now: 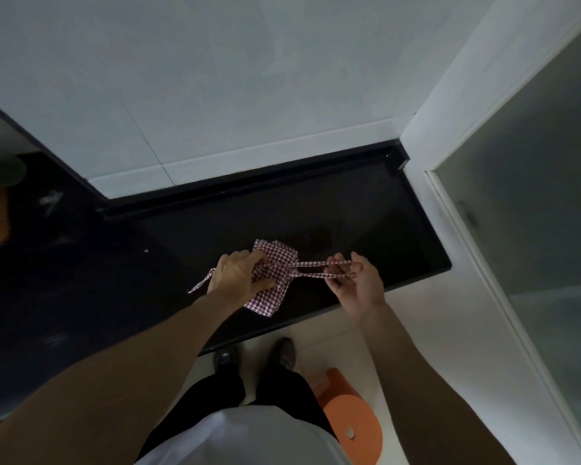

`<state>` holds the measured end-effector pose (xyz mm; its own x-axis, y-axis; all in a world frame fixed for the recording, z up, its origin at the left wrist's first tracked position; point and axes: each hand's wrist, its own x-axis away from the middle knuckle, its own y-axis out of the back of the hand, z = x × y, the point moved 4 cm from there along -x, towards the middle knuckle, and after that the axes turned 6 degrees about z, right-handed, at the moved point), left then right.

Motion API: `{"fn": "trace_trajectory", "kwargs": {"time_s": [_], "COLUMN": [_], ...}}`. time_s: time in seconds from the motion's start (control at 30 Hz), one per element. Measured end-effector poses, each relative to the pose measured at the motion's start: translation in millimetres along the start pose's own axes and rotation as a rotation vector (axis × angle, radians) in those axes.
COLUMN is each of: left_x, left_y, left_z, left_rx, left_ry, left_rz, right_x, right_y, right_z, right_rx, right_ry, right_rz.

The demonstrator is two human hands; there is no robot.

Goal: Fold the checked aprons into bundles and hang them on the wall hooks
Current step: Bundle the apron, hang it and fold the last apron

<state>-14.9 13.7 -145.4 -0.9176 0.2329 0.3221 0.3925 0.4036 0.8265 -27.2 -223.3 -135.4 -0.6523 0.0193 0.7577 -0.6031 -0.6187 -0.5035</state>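
- Head view: you are looking down at one red-and-white checked cloth apron [272,280], folded into a small bundle that lies on the glossy black countertop [366,213] near its front edge.
- Your left hand [239,273] rests on the bundle's left part, its fingers curled round the cloth and pinning it to the counter.
- Your right hand [353,280] is held palm up, just right of the bundle, its fingertips pinching the two thin checked apron straps [316,268], which run taut from the bundle to that hand.
- One more loose strap end [200,283] trails out to the left, beside your left wrist.
- Count: one apron in view, two straps stretched to the right, one strap end to the left, two hands. No wall hooks show in this view.
- Handling, as a judgement: the apron is light, soft, thin cotton-like cloth with no stiffness, so the folds will likely spring open once your left hand lets go. The polished counter probably lets the bundle slide if you pull the straps hard.
- Where to hold: keep a grip across the middle of the bundle, and take the straps close to their ends so you can wind them.
- Also in view: one orange plastic stool [349,417] on the pale floor by your feet, and a white tiled wall [249,78] behind the counter.
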Motion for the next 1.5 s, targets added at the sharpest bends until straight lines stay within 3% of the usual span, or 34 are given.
{"fn": "trace_trajectory", "kwargs": {"time_s": [0.17,0.27,0.4,0.47,0.53,0.57,0.63,0.77,0.93,1.2,1.5], "left_x": [1.5,1.2,2.0,3.3,4.0,4.1,4.5,6.7,13.8,33.8,39.3], "left_y": [6.2,7.5,8.2,9.3,10.6,10.8,12.0,15.7,18.9,15.0,31.5], "left_z": [11.1,9.8,5.8,5.0,3.9,3.0,1.2,2.2,14.2,56.2,77.4], "left_rx": [-0.016,-0.032,-0.062,-0.077,-0.086,-0.090,-0.102,-0.093,0.420,0.488,0.565], "left_ry": [0.069,0.062,0.077,0.082,0.085,0.088,0.099,0.138,0.280,0.421,0.566], "left_rz": [-0.024,-0.020,-0.015,-0.009,-0.012,-0.013,-0.010,0.007,-0.054,-0.051,-0.157], "right_x": [1.1,2.2,-2.1,2.9,4.1,3.9,-1.8,-7.5,-14.2,-27.5,-30.2], "right_y": [17.5,25.9,12.8,-6.7,-28.0,-37.7,-45.2,-43.7,-36.4,-23.0,-29.6], "right_z": [36.9,55.2,45.7,21.3,-14.2,-33.5,-61.8,-68.3,-52.2,-26.7,-13.2], "right_rx": [0.305,0.641,1.621,1.825,1.812,1.840,1.921,1.683,1.584,1.687,1.657], "right_ry": [-0.081,-0.021,0.247,0.533,0.732,0.716,0.577,0.532,0.415,0.257,0.315], "right_rz": [-0.057,-0.148,-0.334,-0.290,0.046,0.201,0.336,0.312,0.211,0.078,0.025]}}
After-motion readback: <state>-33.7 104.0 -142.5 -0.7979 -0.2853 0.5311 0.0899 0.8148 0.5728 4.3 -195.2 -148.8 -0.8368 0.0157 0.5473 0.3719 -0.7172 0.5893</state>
